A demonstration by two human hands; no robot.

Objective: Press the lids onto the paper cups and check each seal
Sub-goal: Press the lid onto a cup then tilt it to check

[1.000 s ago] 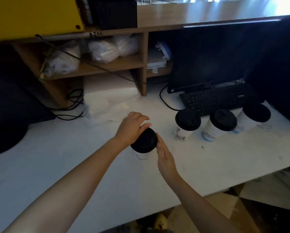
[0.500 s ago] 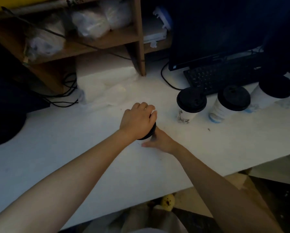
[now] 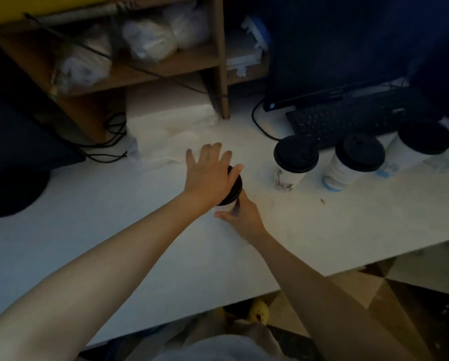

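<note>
A white paper cup (image 3: 223, 209) with a black lid (image 3: 235, 189) stands at the middle of the white table (image 3: 114, 230). My left hand (image 3: 209, 175) lies flat on top of the lid with its fingers spread, hiding most of it. My right hand (image 3: 242, 218) wraps the cup's body from the near right side. Three more lidded cups stand in a row to the right: the first cup (image 3: 295, 159), the second cup (image 3: 358, 153) and the third cup (image 3: 424, 138).
A black keyboard (image 3: 348, 118) and a dark monitor (image 3: 335, 48) sit behind the row of cups. A wooden shelf (image 3: 166, 66) with plastic bags is at the back, a white bag (image 3: 171, 131) and black cables (image 3: 108, 144) below it. The table's front edge runs close by.
My left hand's fingers went from curled over the lid to spread flat on it. My right hand stays around the cup's body.
</note>
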